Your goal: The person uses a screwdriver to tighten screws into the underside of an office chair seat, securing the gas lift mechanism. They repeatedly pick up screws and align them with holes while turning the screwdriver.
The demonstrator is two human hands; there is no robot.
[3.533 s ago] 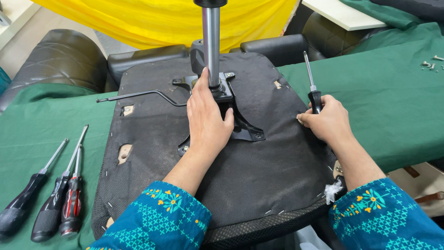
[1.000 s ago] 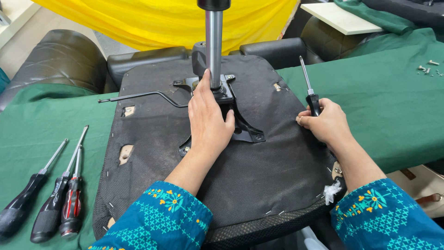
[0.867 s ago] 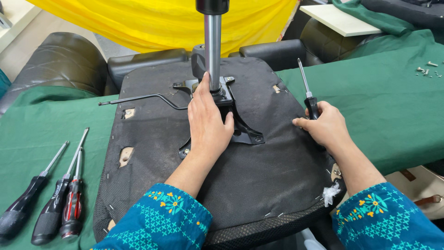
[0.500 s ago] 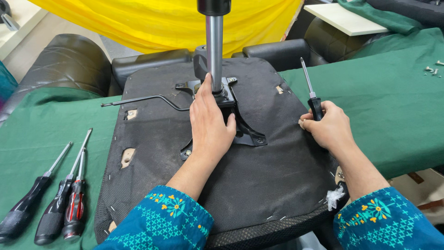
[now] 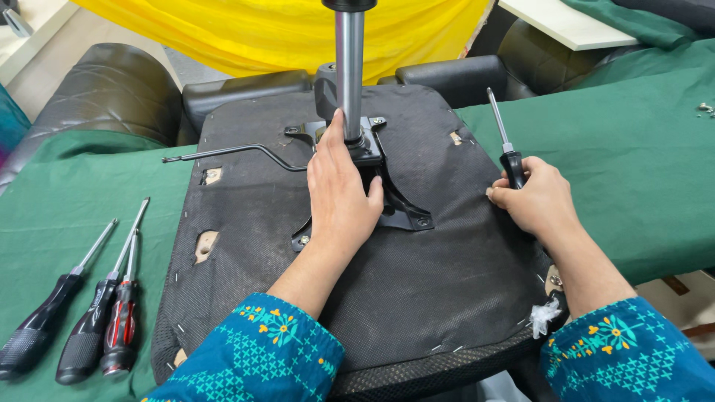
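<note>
Right hand (image 5: 538, 201): grip closed around the black handle of a screwdriver (image 5: 507, 149), shaft pointing up and slightly away, tip in the air and touching nothing. Knuckles resting at the right edge of the upturned chair seat (image 5: 417, 298).

Left hand (image 5: 341, 197): laid flat, palm down, on the black metal mechanism plate (image 5: 398, 212) at the seat's middle; fingers extended up to the base of the gas-lift column (image 5: 348, 71), thumb spread to the right. Grip not wrapped around anything; fingertips at the column's collar, contact there probable but hard to confirm from this angle.

Chair seat: lying underside up on the green-covered counter (image 5: 640, 156), black fabric stapled along the rim, several small holes showing pale padding (most on the left side). Column: standing upright from the plate, grey metal, top cut off by the frame. Thin bent lever rod (image 5: 231, 152): running from the mechanism out to the left, above the fabric. Scrap of white plastic (image 5: 544, 316): at the seat's near right corner, just beside the right forearm.

Three spare screwdrivers (image 5: 89, 313): side by side on the counter, well left of the seat, handles toward the wearer; two black handles, one red and black.

Beyond the seat: black padded armrests (image 5: 246, 89), yellow cloth (image 5: 283, 33). Both forearms in teal patterned sleeves (image 5: 261, 357).
</note>
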